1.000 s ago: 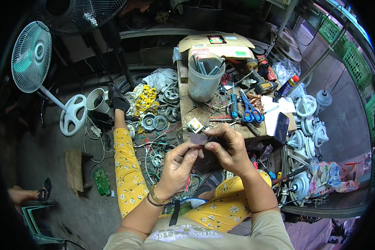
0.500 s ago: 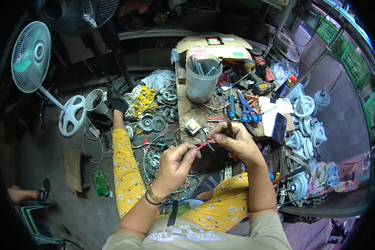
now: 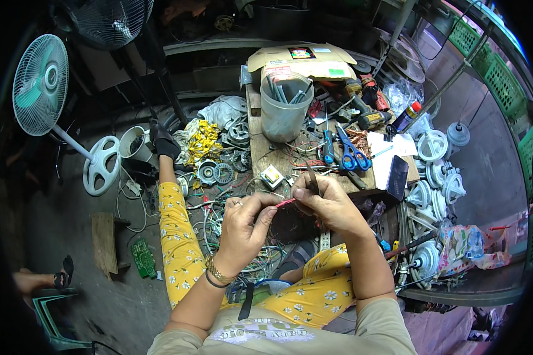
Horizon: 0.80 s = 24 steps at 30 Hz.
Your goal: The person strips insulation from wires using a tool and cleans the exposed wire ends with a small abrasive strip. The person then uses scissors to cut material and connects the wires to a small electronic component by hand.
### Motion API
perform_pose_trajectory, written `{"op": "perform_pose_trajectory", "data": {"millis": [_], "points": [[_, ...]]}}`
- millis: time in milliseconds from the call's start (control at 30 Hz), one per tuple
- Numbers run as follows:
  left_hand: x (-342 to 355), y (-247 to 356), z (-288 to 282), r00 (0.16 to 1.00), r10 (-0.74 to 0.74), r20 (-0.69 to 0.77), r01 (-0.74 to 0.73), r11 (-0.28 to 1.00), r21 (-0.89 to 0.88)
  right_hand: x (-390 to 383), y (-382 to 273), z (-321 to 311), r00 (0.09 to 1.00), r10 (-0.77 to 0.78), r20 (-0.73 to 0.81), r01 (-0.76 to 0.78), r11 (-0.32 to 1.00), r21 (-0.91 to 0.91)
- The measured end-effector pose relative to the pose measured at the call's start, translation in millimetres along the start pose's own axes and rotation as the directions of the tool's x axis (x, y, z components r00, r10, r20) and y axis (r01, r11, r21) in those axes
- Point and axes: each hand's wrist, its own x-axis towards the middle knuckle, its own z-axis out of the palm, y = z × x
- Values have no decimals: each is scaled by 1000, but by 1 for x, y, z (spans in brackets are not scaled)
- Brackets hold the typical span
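Between my two hands runs a short pinkish-red wire [image 3: 286,203], held above the near edge of the wooden work table [image 3: 266,155]. My left hand [image 3: 244,223] pinches one end of it between thumb and fingers. At the other end, my right hand [image 3: 327,204] is closed with the thumb pressed near the wire. That same hand grips a dark, flat, blade-like tool [image 3: 312,177], which sticks up past the fingers; its lower part is mostly hidden. A small white and yellow block-shaped part [image 3: 272,177] lies on the table just beyond my hands.
Blue-handled scissors [image 3: 353,155], a screwdriver [image 3: 328,148], a plastic bucket [image 3: 286,112] and a phone [image 3: 397,177] are on the table. Tangled wires [image 3: 213,222] cover the floor by my legs. White motor parts [image 3: 435,177] pile up at right; a fan [image 3: 40,86] stands left.
My right hand has shifted slightly left, and the blade-like tool in it now leans more to the left. The left hand has turned a little, its fingers closer to the right hand.
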Motion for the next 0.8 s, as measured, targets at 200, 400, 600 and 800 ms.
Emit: {"op": "perform_pose_trajectory", "data": {"millis": [200,400,600,800], "points": [[-1,-4,-1,997,-64,-37,63,998,-16,-1,-7,4,999,-33,-39,27,988,-155],[2,-7,-1,992,89,-94,-83,994,67,-1,-6,5,998,-55,2,55,997,-49],[2,-5,-5,993,91,-79,-82,991,107,-1,-7,8,997,-71,-27,68,992,-110],[4,-2,-6,983,150,-102,-133,979,156,-1,-1,11,999,-51,-11,50,998,-37]]}}
